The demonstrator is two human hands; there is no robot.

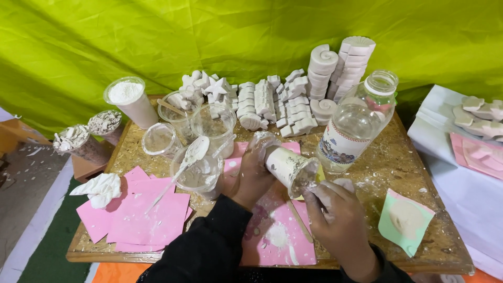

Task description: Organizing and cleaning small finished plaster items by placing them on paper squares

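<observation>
My left hand (250, 175) grips a plaster-smeared plastic cup (287, 166), tipped on its side with the mouth facing right. My right hand (337, 212) is at the cup's mouth, fingers closed on a thin tool that reaches into it; the tool is mostly hidden. Both hands are dusted white. Under them lies a pink sheet (277, 236) with white splashes. A large clear bottle (356, 123) with a printed label stands just behind the cup.
The chipboard table (387, 162) carries clear cups, one with a white spoon (189, 157), a cup of white powder (128, 99), rows of white plaster casts (283, 102), a crumpled tissue (100, 189), pink sheets (141, 215) and a green mould (406, 220). More casts lie on a white surface (471, 194) to the right.
</observation>
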